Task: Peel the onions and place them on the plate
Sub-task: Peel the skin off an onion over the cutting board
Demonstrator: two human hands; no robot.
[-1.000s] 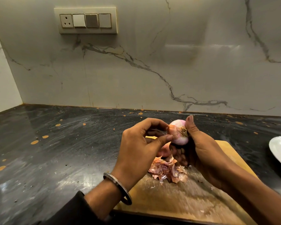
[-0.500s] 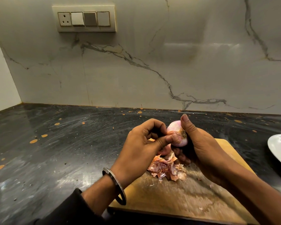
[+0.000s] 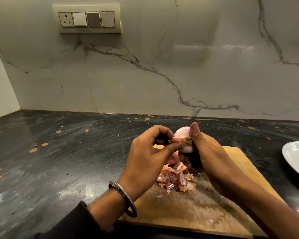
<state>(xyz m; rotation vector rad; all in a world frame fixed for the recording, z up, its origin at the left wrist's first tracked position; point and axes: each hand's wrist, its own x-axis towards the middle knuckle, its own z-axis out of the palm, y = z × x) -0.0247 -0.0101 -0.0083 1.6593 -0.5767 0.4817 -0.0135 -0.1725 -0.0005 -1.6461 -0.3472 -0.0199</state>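
Onion, partly skinned, being held above the far end of the cutting board: right hand clenching round it, left hand fingers pinching a loose skin flap near the root. Peeling step underway; next, stripping remaining skin, then carrying it to the plate at the worktop's right edge.

Dim warm light, wide-angle edge distortion

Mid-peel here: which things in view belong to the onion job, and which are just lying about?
In the job:
pale pink onion, held in the right hand
left hand, pinching its skin
white plate
wooden cutting board
heap of papery peels

Lying about:
wall switch panel
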